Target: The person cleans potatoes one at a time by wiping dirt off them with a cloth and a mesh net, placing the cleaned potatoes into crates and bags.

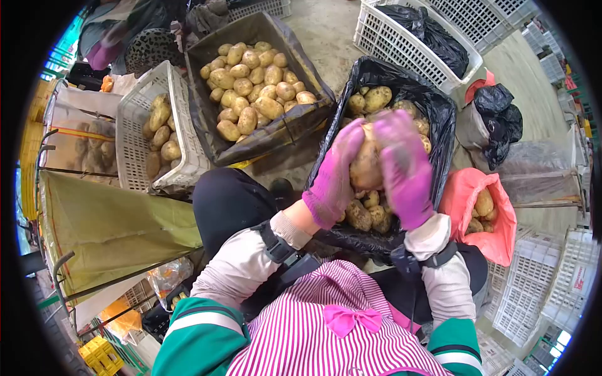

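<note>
Looking rounded, the held potato (366,168) is tan (patchily brown).

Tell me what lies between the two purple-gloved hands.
In the head view, at least one potato lies between the left hand and the right hand.

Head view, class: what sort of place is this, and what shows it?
Probably a produce warehouse or packing shed: potatoes heaped in lined crates, more in a red sack, and white plastic crates nearby.

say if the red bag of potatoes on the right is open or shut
Open: the red bag has its mouth spread wide, with potatoes visible inside.
</note>
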Motion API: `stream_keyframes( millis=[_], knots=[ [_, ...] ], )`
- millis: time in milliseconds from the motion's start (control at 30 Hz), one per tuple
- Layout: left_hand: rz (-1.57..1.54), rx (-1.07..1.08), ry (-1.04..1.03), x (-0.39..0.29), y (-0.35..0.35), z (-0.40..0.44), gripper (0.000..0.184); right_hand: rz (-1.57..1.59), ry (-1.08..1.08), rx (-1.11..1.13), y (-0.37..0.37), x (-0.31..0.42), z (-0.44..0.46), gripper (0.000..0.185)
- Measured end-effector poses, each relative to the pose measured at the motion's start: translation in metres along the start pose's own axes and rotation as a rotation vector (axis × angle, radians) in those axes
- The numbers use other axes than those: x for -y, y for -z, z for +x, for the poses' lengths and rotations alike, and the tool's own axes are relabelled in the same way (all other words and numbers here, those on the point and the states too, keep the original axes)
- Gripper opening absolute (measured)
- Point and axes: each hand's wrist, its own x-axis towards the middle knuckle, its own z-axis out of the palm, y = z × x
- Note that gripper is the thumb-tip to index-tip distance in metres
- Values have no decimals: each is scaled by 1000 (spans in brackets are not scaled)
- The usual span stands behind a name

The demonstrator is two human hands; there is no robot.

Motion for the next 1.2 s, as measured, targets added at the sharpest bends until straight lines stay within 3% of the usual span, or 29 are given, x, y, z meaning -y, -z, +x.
stream_keyframes(
  millis=[33,67,100,133,167,200,233,267,300,333,367,433,467,500,567,667,733,800,833,900,1033,1100,1167,1200],
  knots=[
    [-119,-52,107,-2,-1,0,60,30,25,19,-1,8,-4,27],
    [-708,-136,406,-1,8,3,50,60,49,39,-2,16,-8,26],
    [-1294,-209,695,3,16,9,40,-126,201,197,0,20,-10,24],
    [-1181,-190,677,1,19,19,43,-313,354,347,2,22,-12,22],
    [-1172,-187,673,-5,19,19,43,-308,361,341,5,21,-17,22],
    [-1036,-166,450,-12,18,18,50,-329,373,315,8,16,-23,22],
    [-620,-48,239,-13,21,16,57,-352,382,290,12,10,-28,22],
    [-13,-27,14,-13,23,14,64,-387,355,200,17,2,-32,18],
    [409,-117,-180,-13,26,13,72,-386,355,200,19,-9,-36,18],
    [423,-122,-165,-8,26,12,72,-143,59,11,19,-16,-36,20],
    [434,-126,-148,-5,25,11,72,98,-238,-178,19,-20,-38,22],
    [446,-133,-130,-5,16,10,72,71,-267,-253,29,-12,-27,26],
    [-346,-131,310,-20,6,15,63,74,-284,-316,26,-4,-15,30],
    [-1129,-134,701,-30,5,18,56,-92,-230,-215,24,1,-12,36],
    [-917,-231,606,-16,-21,12,47,-209,-21,-154,9,-4,-21,38],
    [-971,-333,612,1,-13,14,44,-444,362,310,8,15,-30,33],
    [-860,-317,528,5,-10,17,46,-452,375,317,8,7,-28,31],
    [-1010,-187,593,-11,-6,21,46,-456,375,230,15,1,-24,27],
    [-1164,-71,660,-17,-6,21,46,-412,349,204,17,10,-19,27],
    [-1153,17,626,-18,-4,23,48,-354,289,126,13,10,-18,26],
    [-943,-174,661,-22,-2,14,54,-226,80,-90,19,-6,-8,25],
    [-1006,-195,775,-25,5,16,55,113,-312,-167,30,-15,-2,27],
    [-1238,176,853,0,20,23,54,146,-310,-189,32,-14,-4,28],
    [-901,240,641,6,21,18,56,1,-236,-172,36,-12,-5,29]
  ],
)
